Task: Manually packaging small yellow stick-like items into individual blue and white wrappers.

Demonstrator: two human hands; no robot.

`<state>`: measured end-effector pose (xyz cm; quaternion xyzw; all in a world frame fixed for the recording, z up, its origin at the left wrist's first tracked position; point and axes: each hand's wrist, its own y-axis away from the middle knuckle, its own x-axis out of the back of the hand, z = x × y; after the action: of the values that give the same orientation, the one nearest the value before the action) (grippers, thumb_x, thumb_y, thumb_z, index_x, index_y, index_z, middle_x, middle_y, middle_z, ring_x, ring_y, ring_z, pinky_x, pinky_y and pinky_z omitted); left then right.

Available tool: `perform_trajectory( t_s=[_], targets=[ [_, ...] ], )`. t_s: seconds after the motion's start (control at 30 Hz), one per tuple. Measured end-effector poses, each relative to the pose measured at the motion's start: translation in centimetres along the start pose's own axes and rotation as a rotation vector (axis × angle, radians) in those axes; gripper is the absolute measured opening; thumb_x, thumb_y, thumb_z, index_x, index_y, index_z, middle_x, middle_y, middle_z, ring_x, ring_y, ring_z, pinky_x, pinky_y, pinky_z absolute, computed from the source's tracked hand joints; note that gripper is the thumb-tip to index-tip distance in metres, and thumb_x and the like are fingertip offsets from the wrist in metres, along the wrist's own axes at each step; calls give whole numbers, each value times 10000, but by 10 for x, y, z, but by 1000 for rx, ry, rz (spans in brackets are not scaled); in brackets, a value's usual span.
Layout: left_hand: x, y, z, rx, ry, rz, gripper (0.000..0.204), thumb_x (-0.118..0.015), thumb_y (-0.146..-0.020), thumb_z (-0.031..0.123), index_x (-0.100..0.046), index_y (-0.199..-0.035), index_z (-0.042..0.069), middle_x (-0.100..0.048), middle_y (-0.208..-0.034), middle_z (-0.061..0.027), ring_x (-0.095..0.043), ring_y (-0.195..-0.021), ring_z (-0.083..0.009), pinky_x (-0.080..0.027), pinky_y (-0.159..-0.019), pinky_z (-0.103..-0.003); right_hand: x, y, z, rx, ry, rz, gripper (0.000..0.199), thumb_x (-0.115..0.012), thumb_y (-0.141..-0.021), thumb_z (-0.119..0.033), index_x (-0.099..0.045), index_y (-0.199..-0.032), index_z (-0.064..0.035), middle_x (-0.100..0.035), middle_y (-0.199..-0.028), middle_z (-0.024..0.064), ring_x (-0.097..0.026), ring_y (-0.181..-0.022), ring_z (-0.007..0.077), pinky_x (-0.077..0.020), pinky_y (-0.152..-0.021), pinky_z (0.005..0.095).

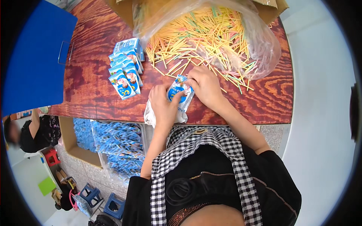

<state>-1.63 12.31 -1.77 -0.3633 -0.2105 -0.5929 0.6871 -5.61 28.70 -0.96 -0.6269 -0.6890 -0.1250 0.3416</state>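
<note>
A small blue-and-white printed packet [175,91] lies near the front edge of the wooden table, on something white and crumpled [149,115] that looks like cloth. My left hand [163,104] grips its left side, thumb across the front. With fingers pinched, my right hand [206,85] holds the packet's upper right corner; what is under those fingertips is hidden. Left of my hands, several similar packets [122,85] overlap in a stack. Just beyond my hands, thin yellow, pink and green sticks [196,32] spill out of a clear plastic bag [268,56].
A cardboard box [277,6] stands at the table's far side behind the bag. A blue panel [34,56] rises at the left. Below the table's front edge are containers of blue packets [118,141]. Stools [114,206] and another person [39,130] are farther left.
</note>
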Motion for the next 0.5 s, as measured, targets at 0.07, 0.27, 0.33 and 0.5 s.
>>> perform_trajectory(
  t_s=[0.07, 0.27, 0.33, 0.5],
  targets=[
    [3, -2, -2, -17, 17, 35, 226, -750, -716, 134, -581, -818, 22, -548, -772, -96, -517, -774, -277, -396, -736, -379, 1, 0, -1, 59, 29, 26, 105, -678, -734, -100, -592, -743, -40, -543, -742, 96, -534, -773, 300, -430, -688, 397],
    [13, -11, -5, -95, -5, -92, 79, -665, -776, 73, -612, -808, 24, -530, -740, -116, -532, -780, -287, -395, -727, -393, 5, -1, -15, 149, 103, 78, 97, -668, -735, -92, -599, -773, -35, -534, -771, 91, -527, -780, 293, -433, -694, 394],
    [16, -15, 3, -58, -2, -102, 76, -654, -783, 69, -616, -829, 23, -534, -746, -117, -535, -791, -291, -397, -732, -393, 4, -2, -11, 137, 152, 63, 105, -669, -735, -90, -595, -783, -34, -532, -787, 97, -525, -794, 293, -433, -703, 397],
    [20, -20, 6, -76, 6, -82, 86, -640, -797, 65, -612, -864, 19, -546, -761, -119, -541, -790, -300, -403, -734, -392, 12, -7, -8, 188, 206, -9, 125, -672, -738, -87, -576, -791, -27, -525, -824, 107, -520, -835, 296, -435, -729, 403]
  ],
)
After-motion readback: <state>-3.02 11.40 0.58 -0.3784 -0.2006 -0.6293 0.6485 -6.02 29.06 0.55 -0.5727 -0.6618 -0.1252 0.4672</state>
